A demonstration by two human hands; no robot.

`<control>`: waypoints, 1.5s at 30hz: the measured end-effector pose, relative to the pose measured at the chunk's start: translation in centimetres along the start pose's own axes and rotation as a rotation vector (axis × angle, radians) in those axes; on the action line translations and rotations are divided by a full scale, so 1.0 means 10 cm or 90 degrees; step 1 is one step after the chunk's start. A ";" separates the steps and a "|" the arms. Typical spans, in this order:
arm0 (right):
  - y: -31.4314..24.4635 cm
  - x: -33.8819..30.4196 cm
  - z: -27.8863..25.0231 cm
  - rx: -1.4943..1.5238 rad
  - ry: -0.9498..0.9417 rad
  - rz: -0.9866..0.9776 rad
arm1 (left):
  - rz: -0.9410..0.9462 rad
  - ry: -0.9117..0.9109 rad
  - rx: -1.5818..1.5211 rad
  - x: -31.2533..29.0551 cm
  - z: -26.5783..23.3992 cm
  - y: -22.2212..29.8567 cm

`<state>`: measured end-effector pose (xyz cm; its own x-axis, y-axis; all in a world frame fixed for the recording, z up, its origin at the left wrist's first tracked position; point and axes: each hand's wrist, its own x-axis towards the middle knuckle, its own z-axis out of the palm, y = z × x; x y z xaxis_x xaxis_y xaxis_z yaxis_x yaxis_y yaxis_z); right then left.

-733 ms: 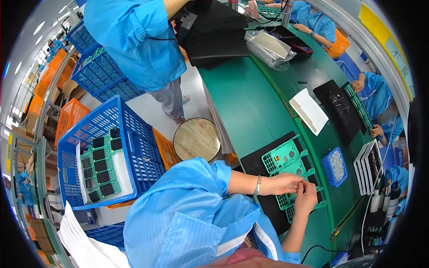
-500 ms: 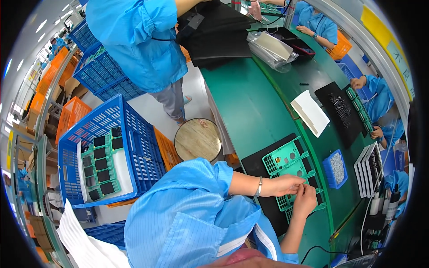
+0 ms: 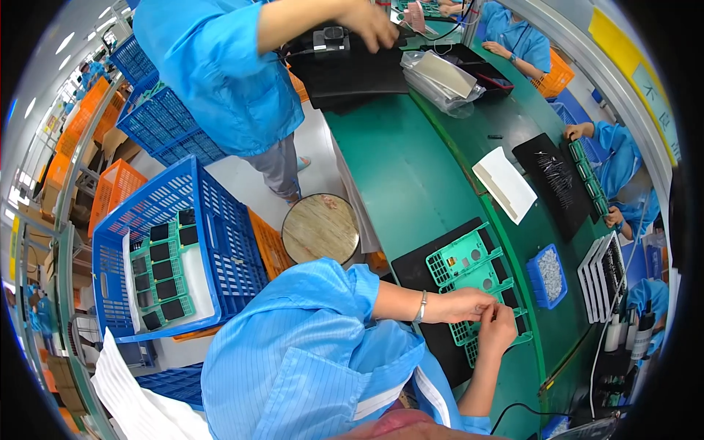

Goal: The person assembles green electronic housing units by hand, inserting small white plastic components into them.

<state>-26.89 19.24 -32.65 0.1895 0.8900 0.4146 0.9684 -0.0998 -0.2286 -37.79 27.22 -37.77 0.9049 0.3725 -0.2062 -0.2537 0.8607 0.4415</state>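
Both my hands meet over a teal-green slotted panel [image 3: 469, 275], which lies on a black mat [image 3: 413, 268] on the green bench. My left hand [image 3: 463, 305] reaches in from the left, its fingertips pinched together. Close against it, my right hand [image 3: 499, 328] comes up from below, thumb and fingers closed in a pinch. Whatever sits between the fingertips is too small to make out. The hands cover part of the panel's lower half.
Beyond the panel stands a blue bin [image 3: 547, 276] of small pale parts. A white sheet [image 3: 504, 185] lies farther up the bench. On my left, a large blue crate [image 3: 207, 242] holds similar teal panels with black squares. A round stool [image 3: 320, 229] and a co-worker [image 3: 213, 81] are ahead.
My hands stay pinched together over the panel with hardly any movement. The standing co-worker's arm has swung right over the black sheets, which have shifted. The whole view has moved slightly.
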 end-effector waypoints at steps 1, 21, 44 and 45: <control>0.03 -0.02 0.01 -0.002 0.002 -0.012 | -0.001 -0.001 0.000 -0.03 0.04 0.01; -0.01 -0.32 -0.29 0.331 -0.057 0.246 | -0.065 0.051 0.199 -0.19 0.17 0.06; -0.05 -0.52 -0.32 0.641 0.038 0.456 | 0.038 -0.027 -0.077 -0.20 0.24 -0.38; -0.07 -0.52 -0.33 0.623 0.051 0.442 | 0.035 -0.048 -0.092 -0.19 0.22 -0.41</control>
<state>-28.05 13.20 -31.71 0.6650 0.7466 -0.0163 0.1292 -0.1365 -0.9822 -37.72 22.22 -37.24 0.9102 0.3973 -0.1169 -0.3446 0.8831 0.3183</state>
